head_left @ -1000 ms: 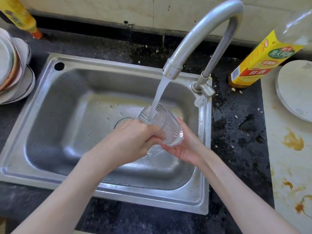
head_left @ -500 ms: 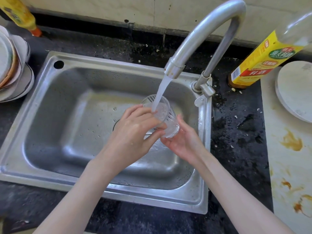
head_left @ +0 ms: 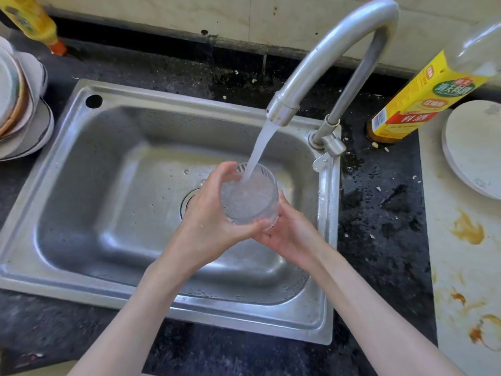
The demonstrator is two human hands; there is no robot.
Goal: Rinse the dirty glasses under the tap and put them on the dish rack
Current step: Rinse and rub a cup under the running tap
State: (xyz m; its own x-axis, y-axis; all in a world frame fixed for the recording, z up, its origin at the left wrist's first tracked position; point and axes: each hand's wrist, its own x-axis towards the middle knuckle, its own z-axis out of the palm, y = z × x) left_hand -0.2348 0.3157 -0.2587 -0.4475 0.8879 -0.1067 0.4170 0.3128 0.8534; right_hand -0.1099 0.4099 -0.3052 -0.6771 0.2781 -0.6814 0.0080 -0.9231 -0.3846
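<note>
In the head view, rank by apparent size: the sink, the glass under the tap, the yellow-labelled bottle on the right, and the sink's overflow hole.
1. sink
2. yellow-labelled bottle, though it is cut off by the frame edge and stretched by the wide lens
3. glass, partly covered by both hands
4. overflow hole

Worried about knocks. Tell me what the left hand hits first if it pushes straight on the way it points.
The left hand points up and right, its fingers curled round the glass. Beyond the glass, the tap base at the sink rim looks likely to come first, though depth is unclear.
</note>
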